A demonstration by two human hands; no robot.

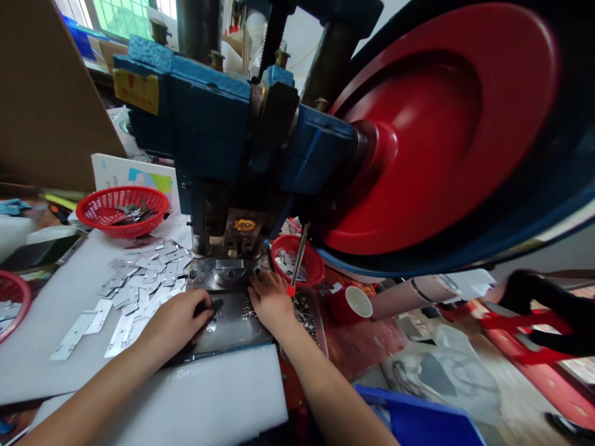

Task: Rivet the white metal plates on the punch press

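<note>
A: What is found around the hands?
B: Much of the upper view is blocked by a dark blue metal press (209,133), with a huge glossy red wheel (515,124) at its right. A white foam sheet (37,334) is spread over the desk (372,347) at the left, and a round red plastic basket (122,231) with perforated walls is set at its far side.

A: And on the right?
B: Another red plastic basket (317,267) is partly crossed by a slim metal rod with a red tip (301,251). Nearer, a tray of tiny metal parts (304,316) is partly covered by the right forearm; beyond it, a red cup with a white inside (341,305) is seen tipped towards the camera.

A: How are the hands placed?
B: The left hand (191,313) is curled at the left edge of a smooth grey steel plate (235,331), thumb close to the fingers. The right hand (273,300) is lowered, fingers loosely bent, beside the silver die block (229,271). Whether anything is gripped by either cannot be told.

A: And the pieces?
B: Flat, silvery metal strips (153,272), rectangular, some pierced with holes, are heaped loosely on the foam, left of the press. Small shiny bits are scattered on the plate by the right hand.
</note>
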